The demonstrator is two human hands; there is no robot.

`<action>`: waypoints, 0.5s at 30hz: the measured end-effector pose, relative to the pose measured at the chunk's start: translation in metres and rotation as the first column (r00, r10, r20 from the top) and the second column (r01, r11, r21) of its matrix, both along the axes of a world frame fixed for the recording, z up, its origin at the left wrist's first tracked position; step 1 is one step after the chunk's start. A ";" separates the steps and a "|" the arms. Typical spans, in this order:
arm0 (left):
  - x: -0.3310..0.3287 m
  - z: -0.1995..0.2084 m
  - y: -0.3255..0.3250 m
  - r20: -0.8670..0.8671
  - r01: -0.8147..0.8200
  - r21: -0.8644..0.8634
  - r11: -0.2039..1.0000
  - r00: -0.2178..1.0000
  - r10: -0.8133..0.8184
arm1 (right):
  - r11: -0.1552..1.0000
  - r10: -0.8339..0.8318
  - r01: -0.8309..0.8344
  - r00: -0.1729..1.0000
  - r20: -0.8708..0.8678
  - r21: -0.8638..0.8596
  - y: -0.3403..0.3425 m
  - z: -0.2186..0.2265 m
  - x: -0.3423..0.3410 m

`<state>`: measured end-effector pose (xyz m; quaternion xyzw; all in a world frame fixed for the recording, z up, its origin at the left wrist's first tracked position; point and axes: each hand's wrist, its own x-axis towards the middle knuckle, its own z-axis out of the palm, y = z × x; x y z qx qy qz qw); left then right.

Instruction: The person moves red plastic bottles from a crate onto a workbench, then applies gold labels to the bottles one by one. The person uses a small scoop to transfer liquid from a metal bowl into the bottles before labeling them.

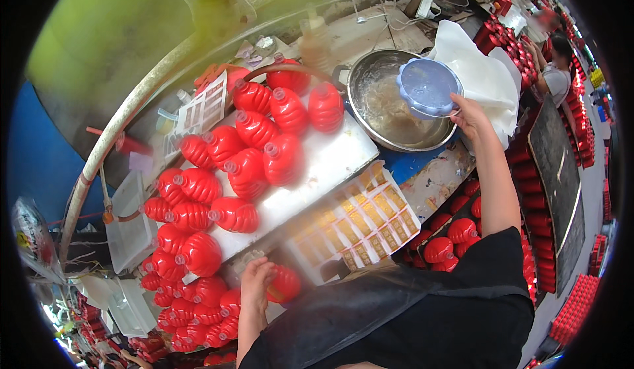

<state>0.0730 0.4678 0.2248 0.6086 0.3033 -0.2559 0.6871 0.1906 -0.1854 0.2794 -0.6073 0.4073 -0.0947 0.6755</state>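
Observation:
My right hand grips the rim of a translucent blue scalloped bowl, fingers closed on its edge. The bowl is over a round metal pot that holds cloudy greyish liquid. My left hand is low in front of me, its fingers curled at the end of a red ribbed plastic bottle; the bottle's neck is hidden by the hand. Several similar red bottles lie on and around a white slab. Beside the slab, close to my body, are sheets of gold-and-white labels.
A curved pale pipe arches across the left. White plastic sheeting lies right of the pot. More red bottles fill the space beneath my right arm. Another person is at the far right, beside a dark board.

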 end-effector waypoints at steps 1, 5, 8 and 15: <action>0.000 0.001 -0.001 0.002 0.003 -0.005 1.000 1.000 -0.003 | 1.000 0.017 -0.017 1.000 0.015 -0.001 0.003 0.007 -0.006; 0.001 0.006 -0.005 0.009 0.024 -0.036 0.999 1.000 -0.023 | 0.995 0.099 -0.099 0.994 0.043 -0.008 0.025 0.043 -0.029; 0.007 0.009 -0.009 0.025 0.065 -0.109 0.992 0.998 -0.062 | 0.990 0.116 -0.116 0.993 -0.002 -0.078 0.056 0.070 -0.038; 0.032 0.058 -0.012 0.290 0.330 -0.182 0.926 0.918 -0.270 | 0.918 0.382 -0.380 0.924 -0.009 -0.111 0.181 0.131 -0.052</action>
